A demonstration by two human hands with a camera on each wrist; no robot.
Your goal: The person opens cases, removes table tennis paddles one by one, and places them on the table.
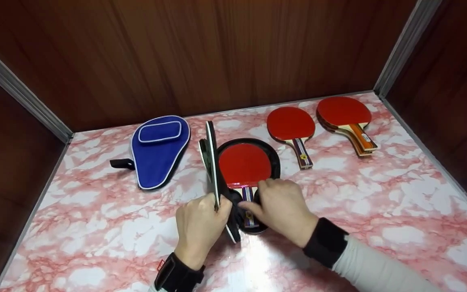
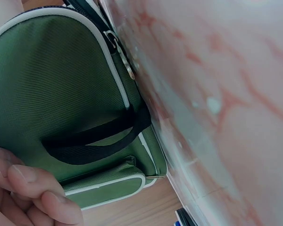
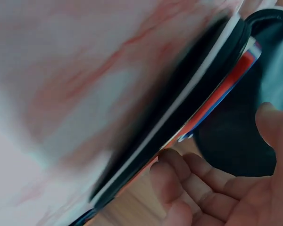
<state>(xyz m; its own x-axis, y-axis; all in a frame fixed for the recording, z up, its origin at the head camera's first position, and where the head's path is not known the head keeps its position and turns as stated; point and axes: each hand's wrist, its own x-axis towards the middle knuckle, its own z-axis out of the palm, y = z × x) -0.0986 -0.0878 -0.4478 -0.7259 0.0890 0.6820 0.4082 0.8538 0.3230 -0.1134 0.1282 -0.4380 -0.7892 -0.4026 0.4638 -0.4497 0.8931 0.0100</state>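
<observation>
A green zip-up table tennis bat case (image 2: 52, 80) lies unzipped on the table, its cover raised on edge. My left hand (image 1: 201, 219) grips the lower part of that cover (image 1: 213, 162) between thumb and fingers. Inside the black-lined half is a red bat (image 1: 245, 164), handle towards me. Over the handle's right side reaches my right hand (image 1: 284, 207), thumb stretched across towards it. In the right wrist view its loosely bent fingers (image 3: 170, 181) are right at the case's edge, the thumb apart from them. A black strap (image 2: 94, 141) loops from the cover.
To the left a blue bat case (image 1: 158, 154) lies flat, a black strap sticking out beside it. Another red bat (image 1: 291, 123) lies at the right, and stacked red bats (image 1: 343, 111) lie farther right. Wood-grain panels (image 1: 225, 52) wall the marbled table (image 1: 87, 227).
</observation>
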